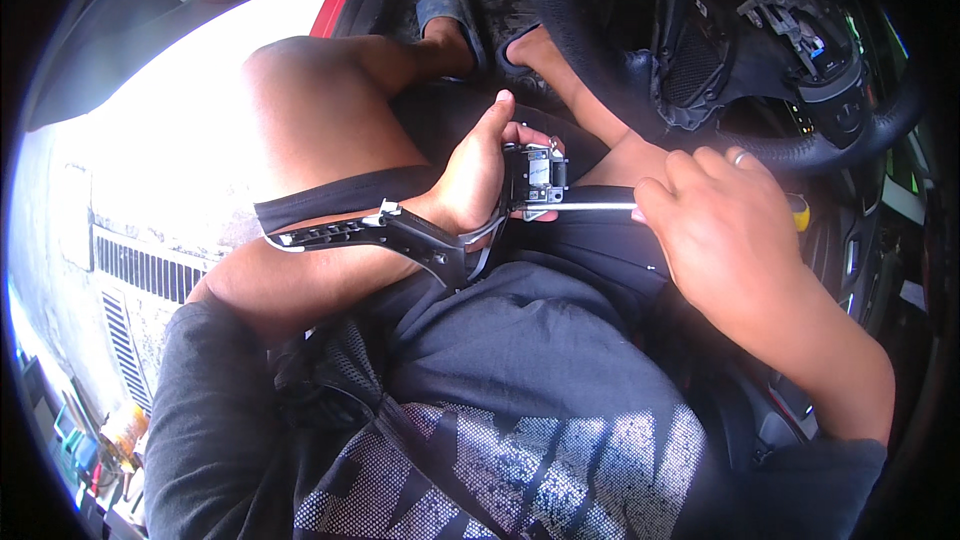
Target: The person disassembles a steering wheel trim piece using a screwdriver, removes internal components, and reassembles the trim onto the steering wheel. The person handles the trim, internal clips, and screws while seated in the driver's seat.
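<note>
Left hand: my left hand (472, 178) is wrapped around a small box (541, 174), thumb pointing up and away, fingers curled behind it.
Small box: blocky and hard-edged, black with bright metal edges and a pale patch on its face; it sits above my lap, at my left palm.
Trim piece: beside it, a black plastic trim piece (440, 256), smooth and bent like an elbow, lies across my left wrist and forearm, its far arm ribbed and slotted. Where it meets the box, I cannot tell.
Right hand: my right hand (722, 230), a ring (740, 157) on one finger, is closed on a screwdriver (592, 207).
Screwdriver: straight, round, shiny metal shaft, reaching level to the box's lower edge; a yellow handle end shows past my palm. Whether the tip touches is too small to tell.
Lap: soft dark cloth shorts (610, 240).
Steering wheel: the steering wheel (845, 152) curves beyond my right hand, thick, dark and grainy.
</note>
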Available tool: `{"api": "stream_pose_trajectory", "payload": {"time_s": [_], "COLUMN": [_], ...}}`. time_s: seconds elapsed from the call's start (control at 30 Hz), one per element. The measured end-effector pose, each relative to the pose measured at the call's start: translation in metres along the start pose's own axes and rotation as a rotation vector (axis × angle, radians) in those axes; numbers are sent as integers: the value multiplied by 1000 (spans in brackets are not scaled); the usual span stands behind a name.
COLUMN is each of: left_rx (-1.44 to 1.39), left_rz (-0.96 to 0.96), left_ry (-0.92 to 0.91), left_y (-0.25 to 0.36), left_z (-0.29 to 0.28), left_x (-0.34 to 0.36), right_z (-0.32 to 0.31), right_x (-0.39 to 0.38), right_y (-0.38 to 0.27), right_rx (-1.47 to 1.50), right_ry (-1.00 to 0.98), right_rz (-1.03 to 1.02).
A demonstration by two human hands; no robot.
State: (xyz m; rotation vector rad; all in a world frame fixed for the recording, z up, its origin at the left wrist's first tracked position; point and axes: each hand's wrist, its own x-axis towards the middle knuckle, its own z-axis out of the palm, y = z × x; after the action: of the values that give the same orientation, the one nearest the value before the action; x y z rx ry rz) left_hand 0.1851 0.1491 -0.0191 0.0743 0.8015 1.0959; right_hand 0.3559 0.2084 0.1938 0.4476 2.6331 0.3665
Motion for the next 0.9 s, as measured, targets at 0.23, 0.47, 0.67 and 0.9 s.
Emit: {"api": "stream_pose_trajectory", "payload": {"time_s": [0.23, 0.47, 0.67, 0.9], "left_rx": [12, -36, -25, 14], "left_rz": [-51, -60, -72, -73], "left_ry": [56, 100, 87, 45], "left_y": [-2, -3, -3, -1], "left_z": [-1, 1, 1, 2], "left_x": [-1, -2, -4, -7], "right_z": [15, 30, 32, 35], "right_x": [13, 7, 11, 12], "right_y": [-8, -14, -20, -17], "right_rx": [44, 64, 56, -1], "right_ry": [174, 330, 435, 362], "right_rz": [-37, -48, -83, -71]}}
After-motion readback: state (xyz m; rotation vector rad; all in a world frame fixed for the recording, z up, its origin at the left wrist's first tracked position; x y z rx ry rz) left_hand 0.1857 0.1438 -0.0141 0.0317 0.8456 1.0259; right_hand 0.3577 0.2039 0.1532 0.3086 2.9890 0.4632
